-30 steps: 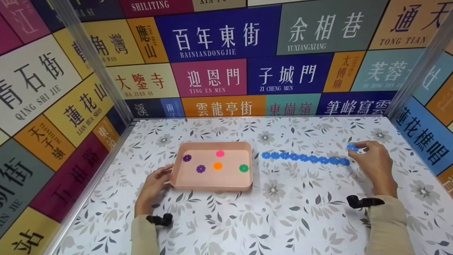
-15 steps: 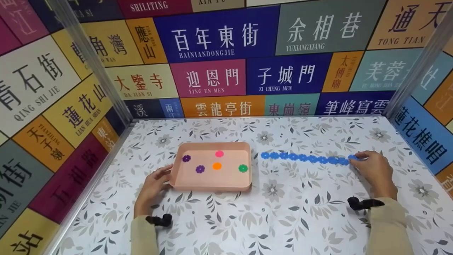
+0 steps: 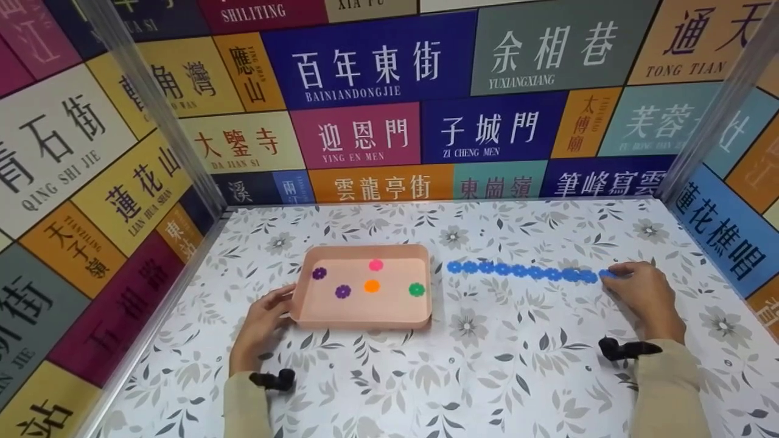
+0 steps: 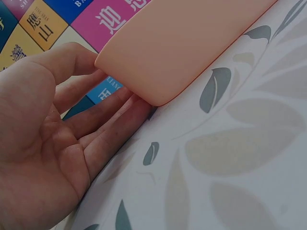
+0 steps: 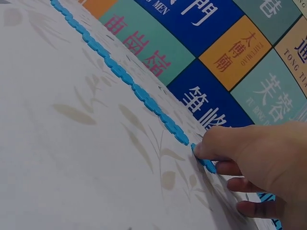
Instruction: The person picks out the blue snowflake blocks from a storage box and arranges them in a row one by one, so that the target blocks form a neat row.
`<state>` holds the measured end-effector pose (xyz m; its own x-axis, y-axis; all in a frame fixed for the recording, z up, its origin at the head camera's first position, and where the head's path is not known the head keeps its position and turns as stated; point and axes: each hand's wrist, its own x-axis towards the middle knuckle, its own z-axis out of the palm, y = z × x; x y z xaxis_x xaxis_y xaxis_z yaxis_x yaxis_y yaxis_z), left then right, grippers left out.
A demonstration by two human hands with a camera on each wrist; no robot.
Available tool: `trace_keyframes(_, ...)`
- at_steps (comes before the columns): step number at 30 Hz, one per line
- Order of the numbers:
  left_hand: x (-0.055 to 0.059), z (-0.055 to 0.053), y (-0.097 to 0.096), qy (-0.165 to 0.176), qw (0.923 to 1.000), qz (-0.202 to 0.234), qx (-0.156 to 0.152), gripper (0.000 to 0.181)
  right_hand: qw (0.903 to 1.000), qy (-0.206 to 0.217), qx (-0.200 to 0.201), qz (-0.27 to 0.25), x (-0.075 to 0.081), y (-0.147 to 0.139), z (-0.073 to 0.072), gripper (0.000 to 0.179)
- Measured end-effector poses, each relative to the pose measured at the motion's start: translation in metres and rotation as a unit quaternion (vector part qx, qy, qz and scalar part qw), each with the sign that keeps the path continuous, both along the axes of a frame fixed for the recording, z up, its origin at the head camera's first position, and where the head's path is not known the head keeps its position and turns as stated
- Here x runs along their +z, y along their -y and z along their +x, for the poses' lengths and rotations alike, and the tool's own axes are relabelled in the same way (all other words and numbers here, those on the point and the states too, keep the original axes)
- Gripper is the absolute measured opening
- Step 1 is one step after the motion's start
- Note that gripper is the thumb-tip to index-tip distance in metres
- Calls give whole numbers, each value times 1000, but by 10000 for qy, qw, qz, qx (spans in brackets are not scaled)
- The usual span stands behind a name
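Observation:
In the head view a row of blue flower-shaped plastic discs [image 3: 517, 271] runs across the table to the right of a peach tray [image 3: 365, 322]. At its right end my right hand [image 3: 648, 295] pinches one more blue disc [image 5: 204, 159]. This disc lies low at the tabletop, a narrow gap from the last disc of the row. My left hand [image 3: 261, 325] touches the tray's left end. In the left wrist view its thumb and fingers [image 4: 122, 112] lie lightly against the tray's outer corner, fairly straight.
Inside the tray lie two purple flower discs [image 3: 343, 291], a pink one [image 3: 376, 265], an orange one [image 3: 372, 286] and a green one [image 3: 416, 289]. The table [image 3: 389, 389] has a floral cover. Sign-printed walls [image 3: 365, 134] stand at the back and sides.
My right hand has come down toward the row with the blue disc, which went from raised and tilted to low at the row's end. The left hand and tray have stayed in place.

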<state>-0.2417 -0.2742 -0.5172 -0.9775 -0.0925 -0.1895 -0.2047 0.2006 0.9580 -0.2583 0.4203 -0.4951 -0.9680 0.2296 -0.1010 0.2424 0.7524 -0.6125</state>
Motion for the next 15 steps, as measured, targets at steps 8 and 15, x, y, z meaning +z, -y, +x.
trace_keyframes(8, -1, 0, 2, -45, 10000, 55, -22, 45, 9996, 101, 69, -265, 0, 0, -1, 62)
trace_keyframes(15, 2, 2, 0, -206, 9997, 15, -115, 45, 9997, 179, 153, 21, 0, -2, 0, 62)
